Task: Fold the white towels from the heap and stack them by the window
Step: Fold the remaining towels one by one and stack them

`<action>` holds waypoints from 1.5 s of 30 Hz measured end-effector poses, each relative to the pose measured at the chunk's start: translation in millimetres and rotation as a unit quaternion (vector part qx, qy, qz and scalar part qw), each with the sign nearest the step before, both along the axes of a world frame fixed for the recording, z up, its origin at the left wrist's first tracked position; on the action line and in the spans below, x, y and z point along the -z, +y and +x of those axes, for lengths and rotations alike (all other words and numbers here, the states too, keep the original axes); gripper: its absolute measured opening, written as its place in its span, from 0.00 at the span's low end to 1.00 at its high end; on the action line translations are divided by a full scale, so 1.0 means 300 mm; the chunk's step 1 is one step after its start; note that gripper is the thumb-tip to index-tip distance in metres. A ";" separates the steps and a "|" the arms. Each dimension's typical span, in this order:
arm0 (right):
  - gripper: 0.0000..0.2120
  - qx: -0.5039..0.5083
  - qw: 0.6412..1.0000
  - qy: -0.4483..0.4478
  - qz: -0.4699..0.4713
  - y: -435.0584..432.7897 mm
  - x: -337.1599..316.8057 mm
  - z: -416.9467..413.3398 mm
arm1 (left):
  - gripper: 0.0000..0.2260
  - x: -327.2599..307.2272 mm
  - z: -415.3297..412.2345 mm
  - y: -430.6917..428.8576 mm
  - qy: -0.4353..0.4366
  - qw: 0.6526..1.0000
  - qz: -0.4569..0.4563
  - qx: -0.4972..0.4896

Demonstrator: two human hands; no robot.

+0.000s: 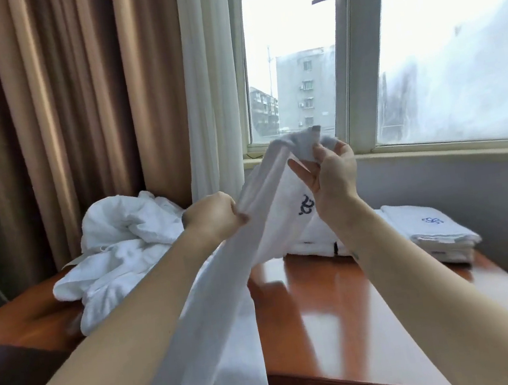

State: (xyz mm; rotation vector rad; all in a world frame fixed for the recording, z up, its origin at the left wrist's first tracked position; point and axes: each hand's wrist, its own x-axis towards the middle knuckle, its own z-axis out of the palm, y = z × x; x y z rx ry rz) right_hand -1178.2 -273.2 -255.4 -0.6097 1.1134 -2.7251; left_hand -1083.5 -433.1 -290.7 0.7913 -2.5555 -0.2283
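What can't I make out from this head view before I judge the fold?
- Folded towels by the window: the middle is hidden behind the right forearm and the held towel, so I cannot tell whether it is one stack or two, or count them.
- Heap: its near side is covered by the left forearm.
- Held towel: the lower end is cut off by the bottom edge and motion-blurred.
- Its monogram: too blurred to read, beside the right hand.

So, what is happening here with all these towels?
A person holds one white towel up over the wooden table. The right hand pinches its top edge, and the left hand grips it lower down. It is not folded yet. The unfolded heap lies at the left. The folded towels are stacked at the right, below the window.
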 end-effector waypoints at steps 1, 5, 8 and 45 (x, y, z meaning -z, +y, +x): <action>0.06 0.021 1.000 0.019 0.012 0.018 -0.011 0.015 | 0.15 -0.023 0.006 -0.005 -0.008 0.998 0.051 0.025; 0.05 0.103 0.988 0.110 0.028 0.070 -0.031 0.068 | 0.12 -0.089 0.023 0.013 0.117 0.929 0.321 0.143; 0.08 0.184 0.966 0.179 0.040 0.104 -0.056 0.101 | 0.10 -0.145 0.028 0.042 0.293 0.922 0.207 0.145; 0.29 0.177 0.561 0.082 0.805 0.563 0.769 -0.523 | 0.21 0.578 -0.712 0.498 -0.132 0.926 -0.052 0.350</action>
